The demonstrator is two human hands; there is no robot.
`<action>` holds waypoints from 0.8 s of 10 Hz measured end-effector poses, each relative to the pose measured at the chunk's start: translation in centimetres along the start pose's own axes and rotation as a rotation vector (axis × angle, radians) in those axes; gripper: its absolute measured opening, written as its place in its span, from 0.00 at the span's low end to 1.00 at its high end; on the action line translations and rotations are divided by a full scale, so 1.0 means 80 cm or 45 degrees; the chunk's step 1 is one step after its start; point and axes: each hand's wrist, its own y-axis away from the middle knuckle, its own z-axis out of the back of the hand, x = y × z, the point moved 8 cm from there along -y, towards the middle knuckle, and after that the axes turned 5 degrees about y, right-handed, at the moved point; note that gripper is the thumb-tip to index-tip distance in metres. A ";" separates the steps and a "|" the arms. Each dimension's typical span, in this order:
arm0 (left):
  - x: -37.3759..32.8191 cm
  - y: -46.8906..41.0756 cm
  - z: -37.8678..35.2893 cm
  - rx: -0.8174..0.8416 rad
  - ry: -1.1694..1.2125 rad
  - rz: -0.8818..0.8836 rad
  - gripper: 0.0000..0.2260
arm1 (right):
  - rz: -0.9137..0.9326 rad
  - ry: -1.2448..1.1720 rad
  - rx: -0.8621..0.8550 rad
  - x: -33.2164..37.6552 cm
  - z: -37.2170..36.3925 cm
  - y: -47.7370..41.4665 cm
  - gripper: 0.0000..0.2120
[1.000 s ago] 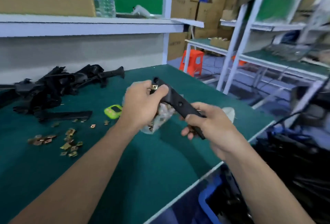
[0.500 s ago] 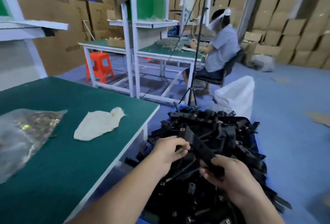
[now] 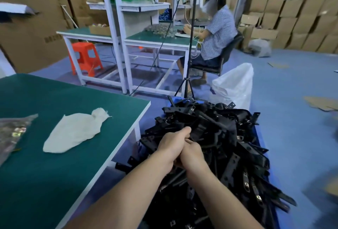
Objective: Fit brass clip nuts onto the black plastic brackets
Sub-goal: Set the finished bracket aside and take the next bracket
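A large heap of black plastic brackets (image 3: 228,148) fills a blue bin (image 3: 260,138) on the floor to the right of my table; several carry metal clip nuts. My left hand (image 3: 172,144) and my right hand (image 3: 193,155) are pressed close together just above the near side of the heap. The left hand's fingers are curled with the thumb on top, and it covers the right hand's fingers. Whether either hand holds a bracket is hidden. A clear bag of brass clip nuts (image 3: 12,133) lies at the left edge on the green table (image 3: 54,183).
A white cloth (image 3: 76,133) lies on the table near its right edge. Behind the bin stand a tripod (image 3: 188,82) and a white sack (image 3: 236,86). A person (image 3: 217,33) sits at another green bench; an orange stool (image 3: 86,58) and stacked cartons stand beyond.
My view swung right from the table to the bin. The bracket I held in both hands went down to the heap, and my hands have drawn together over it.
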 end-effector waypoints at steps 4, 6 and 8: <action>-0.115 0.079 0.145 -0.574 -0.460 -0.676 0.22 | 0.143 -0.468 0.498 0.071 -0.144 0.046 0.19; -0.159 0.175 0.286 -0.955 -0.753 -0.951 0.19 | 0.255 -0.580 0.773 0.113 -0.275 0.112 0.21; -0.127 0.299 0.481 -1.463 -0.814 -0.860 0.13 | 0.373 -0.173 1.256 0.099 -0.431 0.226 0.17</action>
